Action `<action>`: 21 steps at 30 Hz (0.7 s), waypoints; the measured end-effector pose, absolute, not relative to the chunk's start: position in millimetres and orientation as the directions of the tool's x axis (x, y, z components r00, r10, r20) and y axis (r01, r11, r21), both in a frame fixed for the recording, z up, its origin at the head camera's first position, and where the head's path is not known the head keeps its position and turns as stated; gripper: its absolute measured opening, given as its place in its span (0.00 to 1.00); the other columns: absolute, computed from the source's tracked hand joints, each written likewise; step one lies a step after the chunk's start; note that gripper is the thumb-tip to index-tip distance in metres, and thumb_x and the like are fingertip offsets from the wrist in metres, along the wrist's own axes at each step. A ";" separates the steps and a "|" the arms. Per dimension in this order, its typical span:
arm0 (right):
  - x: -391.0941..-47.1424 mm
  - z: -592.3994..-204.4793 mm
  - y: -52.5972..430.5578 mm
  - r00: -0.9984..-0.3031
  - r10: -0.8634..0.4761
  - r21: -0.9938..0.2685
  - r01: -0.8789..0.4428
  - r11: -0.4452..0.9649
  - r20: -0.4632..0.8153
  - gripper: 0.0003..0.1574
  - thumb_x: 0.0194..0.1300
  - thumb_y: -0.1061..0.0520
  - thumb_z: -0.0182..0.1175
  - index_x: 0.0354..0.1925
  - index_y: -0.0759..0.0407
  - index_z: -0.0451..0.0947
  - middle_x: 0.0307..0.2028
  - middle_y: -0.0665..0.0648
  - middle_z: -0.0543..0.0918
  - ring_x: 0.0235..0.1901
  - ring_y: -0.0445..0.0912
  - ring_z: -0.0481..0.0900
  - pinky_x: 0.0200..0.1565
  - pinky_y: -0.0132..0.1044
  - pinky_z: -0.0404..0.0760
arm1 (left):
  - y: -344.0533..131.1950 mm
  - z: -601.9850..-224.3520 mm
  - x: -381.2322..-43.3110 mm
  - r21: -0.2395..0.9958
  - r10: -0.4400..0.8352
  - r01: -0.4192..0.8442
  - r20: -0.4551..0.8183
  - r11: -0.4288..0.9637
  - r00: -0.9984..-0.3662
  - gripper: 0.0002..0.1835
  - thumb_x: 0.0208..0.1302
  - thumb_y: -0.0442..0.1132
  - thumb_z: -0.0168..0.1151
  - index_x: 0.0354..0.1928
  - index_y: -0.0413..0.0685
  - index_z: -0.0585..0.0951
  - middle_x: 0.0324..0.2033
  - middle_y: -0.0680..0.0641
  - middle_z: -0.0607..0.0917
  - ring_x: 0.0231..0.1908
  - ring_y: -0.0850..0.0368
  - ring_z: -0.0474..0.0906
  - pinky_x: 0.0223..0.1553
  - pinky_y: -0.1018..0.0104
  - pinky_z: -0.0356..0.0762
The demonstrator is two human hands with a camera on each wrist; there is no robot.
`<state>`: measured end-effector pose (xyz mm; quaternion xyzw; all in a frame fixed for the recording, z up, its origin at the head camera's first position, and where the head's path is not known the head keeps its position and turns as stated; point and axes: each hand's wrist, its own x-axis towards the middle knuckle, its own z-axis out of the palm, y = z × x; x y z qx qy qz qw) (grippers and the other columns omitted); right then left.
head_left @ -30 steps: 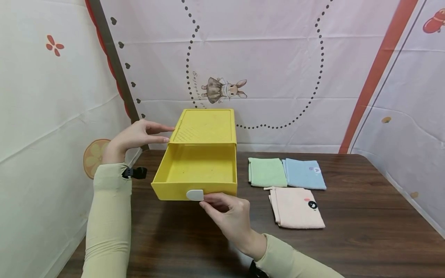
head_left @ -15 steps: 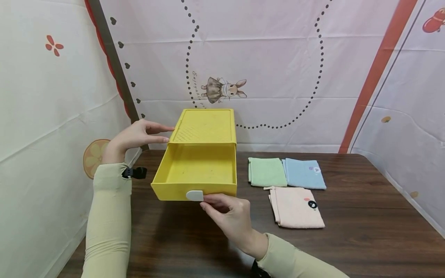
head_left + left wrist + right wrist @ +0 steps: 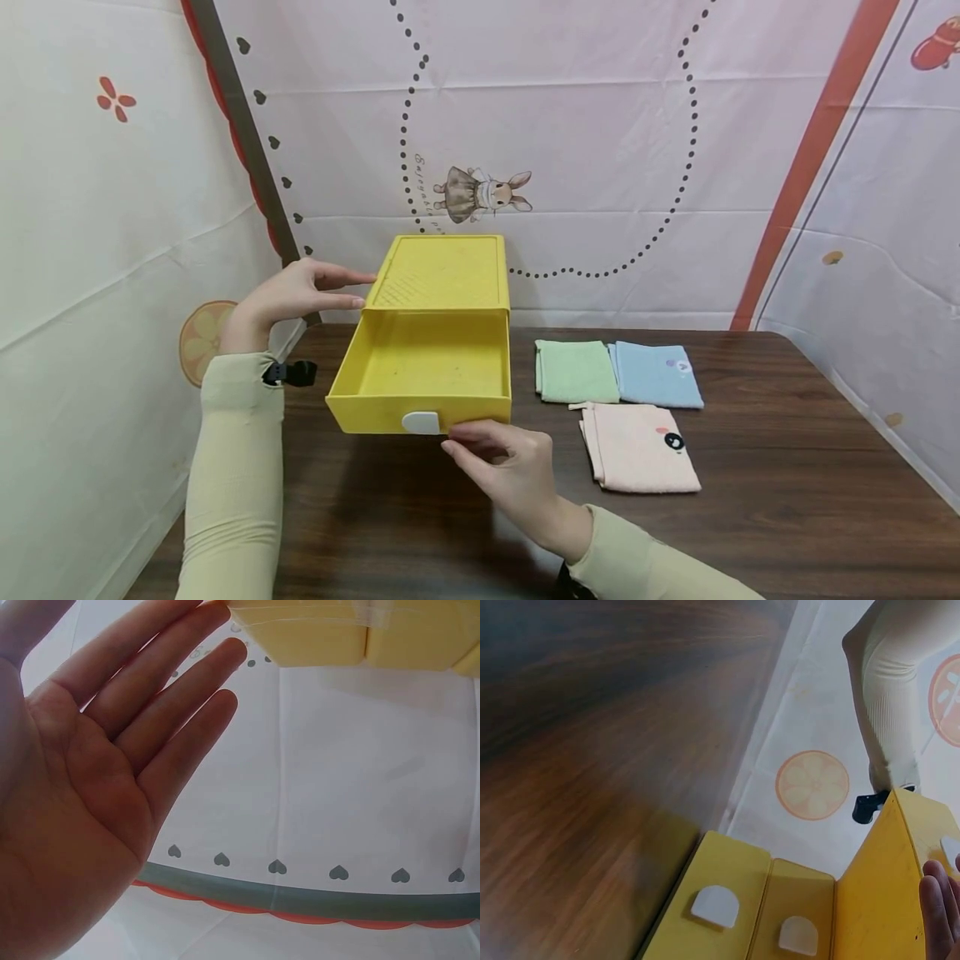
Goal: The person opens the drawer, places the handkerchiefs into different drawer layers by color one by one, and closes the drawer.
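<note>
A yellow drawer cabinet (image 3: 450,271) stands at the back of the table with its top drawer (image 3: 367,414) pulled out; nothing lies in the part of the drawer that shows. A white handle (image 3: 421,422) sits on the drawer's front. My left hand (image 3: 296,292) rests its straight fingertips against the cabinet's left side; the left wrist view shows the palm bare. Just right of the handle is my right hand (image 3: 510,471), fingers loosely bent, fingertips at the drawer front's lower edge. Two lower drawers (image 3: 739,862) are pushed in below, each with a white handle (image 3: 715,906).
Three folded cloths lie right of the cabinet on the dark wooden table (image 3: 787,433): a green cloth (image 3: 577,372), a blue cloth (image 3: 657,375) and a pink cloth (image 3: 637,450). A printed fabric backdrop (image 3: 585,142) encloses the back and sides.
My right hand has come off the white handle and shifted slightly right. The drawer stays pulled out, and the left hand and the cloths have not moved.
</note>
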<state>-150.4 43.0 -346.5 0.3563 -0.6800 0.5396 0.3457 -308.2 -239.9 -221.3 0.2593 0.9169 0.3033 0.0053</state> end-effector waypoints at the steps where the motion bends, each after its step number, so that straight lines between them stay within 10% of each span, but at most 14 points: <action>1: -150.4 -347.3 44.8 -0.508 -0.113 -0.486 -0.857 0.172 0.854 0.11 0.44 0.67 0.67 0.31 0.62 0.81 0.26 0.57 0.84 0.25 0.38 0.82 0.26 0.26 0.78 | -240.0 -221.6 -308.5 0.558 0.479 0.474 0.149 0.682 -0.865 0.25 0.52 0.49 0.64 0.54 0.54 0.75 0.50 0.52 0.78 0.47 0.57 0.74 0.45 0.56 0.74; 21: -169.8 -381.8 81.7 -0.388 -0.159 -0.340 -0.903 0.261 0.908 0.11 0.42 0.66 0.68 0.30 0.59 0.81 0.26 0.53 0.84 0.23 0.35 0.80 0.26 0.25 0.77 | -245.0 -229.1 -319.0 0.563 0.484 0.484 0.163 0.671 -0.860 0.25 0.51 0.49 0.64 0.54 0.56 0.75 0.50 0.52 0.78 0.48 0.57 0.74 0.45 0.56 0.74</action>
